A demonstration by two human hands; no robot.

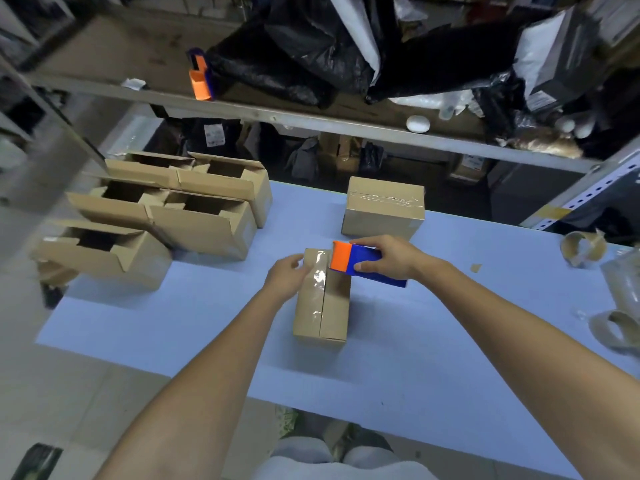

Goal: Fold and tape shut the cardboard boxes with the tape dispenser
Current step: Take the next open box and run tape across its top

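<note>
Left hand (pixel 285 276) holding box (pixel 334 306), dispenser (pixel 362 263) pointing left

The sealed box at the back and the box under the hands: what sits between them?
In the head view, the right hand holding the blue-and-orange tape dispenser, over a bare strip of blue table.

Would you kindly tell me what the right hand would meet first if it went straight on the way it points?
Probably the left hand, holding the small brown cardboard box; the right hand aims its blue-and-orange tape dispenser leftward across the box top towards it, though depth is unclear.
</note>
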